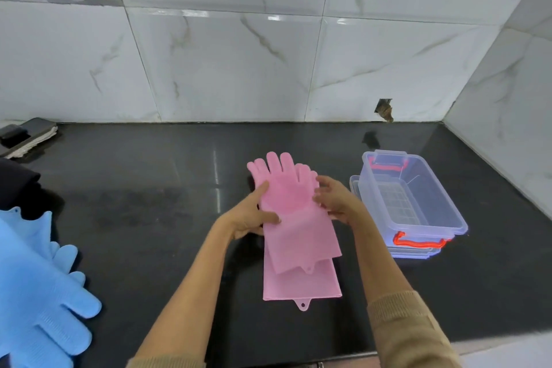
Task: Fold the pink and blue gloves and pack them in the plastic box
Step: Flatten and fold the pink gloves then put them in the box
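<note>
2 gloves [298, 218] lie stacked on the counter [149, 188], fingers toward the wall [239, 69]. The left hand [254, 215] holds their left edge, the right hand [334, 200] their right edge. The box [418, 197] stands just right of them, on its lid [355, 185]. 2 more gloves [38, 287] lie at the counter's near left edge. A cloth [33, 137] lies far left by the wall.

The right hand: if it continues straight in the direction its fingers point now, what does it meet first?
The right hand points left, fingers already on the pink gloves. Going on, it would likely meet the left hand gripping their other side.
</note>
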Demonstrator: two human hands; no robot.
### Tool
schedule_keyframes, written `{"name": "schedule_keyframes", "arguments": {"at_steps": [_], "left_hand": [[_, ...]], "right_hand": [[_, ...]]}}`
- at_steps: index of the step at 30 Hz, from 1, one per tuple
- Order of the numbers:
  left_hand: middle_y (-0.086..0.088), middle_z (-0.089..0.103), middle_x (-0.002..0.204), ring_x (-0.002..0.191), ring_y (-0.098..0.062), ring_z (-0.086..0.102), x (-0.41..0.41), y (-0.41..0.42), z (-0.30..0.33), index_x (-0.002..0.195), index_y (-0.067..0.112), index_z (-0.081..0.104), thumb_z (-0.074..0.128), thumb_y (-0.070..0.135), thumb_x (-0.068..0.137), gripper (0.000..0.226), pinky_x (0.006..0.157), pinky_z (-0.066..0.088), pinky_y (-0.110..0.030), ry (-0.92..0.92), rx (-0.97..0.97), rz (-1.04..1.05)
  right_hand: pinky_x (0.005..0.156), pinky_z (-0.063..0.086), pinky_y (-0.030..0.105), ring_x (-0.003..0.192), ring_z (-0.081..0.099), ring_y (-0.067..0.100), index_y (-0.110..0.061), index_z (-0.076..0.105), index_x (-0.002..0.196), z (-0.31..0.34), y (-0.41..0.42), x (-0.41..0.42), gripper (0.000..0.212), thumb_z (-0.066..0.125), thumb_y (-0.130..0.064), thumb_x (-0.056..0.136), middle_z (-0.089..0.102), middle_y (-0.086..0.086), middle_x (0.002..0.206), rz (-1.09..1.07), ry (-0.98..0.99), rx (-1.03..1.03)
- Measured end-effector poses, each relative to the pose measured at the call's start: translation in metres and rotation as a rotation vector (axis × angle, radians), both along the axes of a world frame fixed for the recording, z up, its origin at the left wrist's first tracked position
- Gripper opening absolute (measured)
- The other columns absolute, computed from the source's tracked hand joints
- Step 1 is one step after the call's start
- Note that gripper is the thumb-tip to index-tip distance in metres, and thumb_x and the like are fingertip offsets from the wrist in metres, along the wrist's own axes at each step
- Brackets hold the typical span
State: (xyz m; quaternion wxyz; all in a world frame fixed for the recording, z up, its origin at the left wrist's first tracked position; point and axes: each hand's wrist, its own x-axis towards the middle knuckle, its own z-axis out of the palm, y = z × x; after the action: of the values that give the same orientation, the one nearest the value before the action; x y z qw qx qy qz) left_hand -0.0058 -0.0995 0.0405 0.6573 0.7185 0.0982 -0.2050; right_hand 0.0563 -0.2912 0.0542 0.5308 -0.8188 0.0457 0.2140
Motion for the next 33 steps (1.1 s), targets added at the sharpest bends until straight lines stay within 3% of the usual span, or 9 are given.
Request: {"name": "schedule_keyframes", "arguments": {"at_steps": [3,6,10,12,14,18,22,29,33], "left_hand": [[0.003,0.018,0.15,0.123,-0.03,0.047,-0.007,-0.004,-0.019,0.152,0.034,0.012,0.065,-0.002,0.083,0.094,0.077,0.059,-0.05,-0.02,0.108,-0.005],[0.008,0.025,0.136,0.122,-0.03,0.047,-0.014,-0.006,-0.029,0.151,0.032,0.016,0.064,0.003,0.085,0.087,0.069,0.06,-0.046,-0.111,0.214,0.046],[-0.011,0.053,0.123,0.11,-0.031,0.055,-0.018,-0.016,-0.038,0.128,0.012,0.048,0.056,0.003,0.085,0.044,0.086,0.053,-0.051,-0.278,0.409,0.245],[-0.014,0.055,0.12,0.108,-0.029,0.054,-0.019,-0.019,-0.04,0.125,0.007,0.051,0.055,0.003,0.088,0.038,0.091,0.048,-0.04,-0.305,0.514,0.256],[-0.013,0.054,0.127,0.117,-0.028,0.051,-0.019,-0.017,-0.041,0.135,0.006,0.045,0.054,0.004,0.09,0.046,0.095,0.043,-0.034,-0.323,0.563,0.203],[-0.008,0.045,0.141,0.131,-0.022,0.041,-0.022,-0.014,-0.041,0.149,0.013,0.028,0.05,0.005,0.095,0.06,0.106,0.037,-0.032,-0.338,0.534,0.127],[-0.007,0.042,0.144,0.132,-0.023,0.041,-0.021,-0.014,-0.04,0.149,0.01,0.026,0.053,0.009,0.095,0.061,0.109,0.039,-0.041,-0.312,0.546,0.08],[-0.008,0.046,0.12,0.106,-0.023,0.055,-0.028,-0.019,-0.037,0.144,0.009,0.038,0.054,0.011,0.093,0.053,0.096,0.046,-0.034,-0.287,0.686,0.1],[-0.006,0.05,0.102,0.094,-0.023,0.057,-0.038,-0.023,-0.037,0.11,0.007,0.06,0.057,0.014,0.091,0.02,0.08,0.046,-0.03,-0.303,0.752,0.111]], "right_hand": [[0.073,0.056,0.039,0.099,0.06,0.026,-0.01,0.048,0.129,-0.02,-0.01,-0.016,0.045,0.055,0.0,0.086,0.056,0.013,0.127,-0.085,-0.032,-0.116],[0.077,0.059,0.044,0.081,0.067,0.026,-0.003,0.064,0.104,-0.035,-0.015,-0.036,0.024,0.067,-0.015,0.084,0.069,0.017,0.103,-0.188,-0.091,-0.192],[0.081,0.056,0.036,0.07,0.066,0.024,-0.004,0.066,0.077,-0.035,-0.008,-0.054,0.026,0.069,-0.03,0.084,0.069,0.011,0.081,-0.174,-0.177,-0.317],[0.081,0.055,0.036,0.069,0.062,0.024,-0.001,0.064,0.079,-0.032,-0.004,-0.054,0.028,0.066,-0.028,0.085,0.064,0.013,0.078,-0.13,-0.17,-0.389],[0.083,0.055,0.039,0.071,0.062,0.027,-0.001,0.06,0.078,-0.027,-0.004,-0.054,0.024,0.063,-0.023,0.086,0.065,0.019,0.081,-0.083,-0.13,-0.405],[0.087,0.055,0.044,0.078,0.065,0.032,-0.007,0.049,0.069,-0.024,-0.008,-0.057,0.019,0.058,-0.017,0.082,0.068,0.026,0.098,-0.042,-0.082,-0.346],[0.088,0.054,0.045,0.07,0.055,0.023,-0.011,0.041,0.062,-0.023,-0.011,-0.059,0.025,0.056,-0.013,0.081,0.056,0.017,0.078,-0.007,-0.075,-0.361],[0.071,0.049,0.029,0.073,0.058,0.019,-0.015,0.043,0.061,-0.025,-0.018,-0.058,0.031,0.062,-0.014,0.085,0.06,0.008,0.082,0.039,-0.045,-0.411],[0.078,0.046,0.029,0.078,0.056,0.02,-0.018,0.041,0.066,-0.029,-0.021,-0.059,0.031,0.057,-0.021,0.092,0.058,0.007,0.086,0.042,-0.079,-0.509]]}}
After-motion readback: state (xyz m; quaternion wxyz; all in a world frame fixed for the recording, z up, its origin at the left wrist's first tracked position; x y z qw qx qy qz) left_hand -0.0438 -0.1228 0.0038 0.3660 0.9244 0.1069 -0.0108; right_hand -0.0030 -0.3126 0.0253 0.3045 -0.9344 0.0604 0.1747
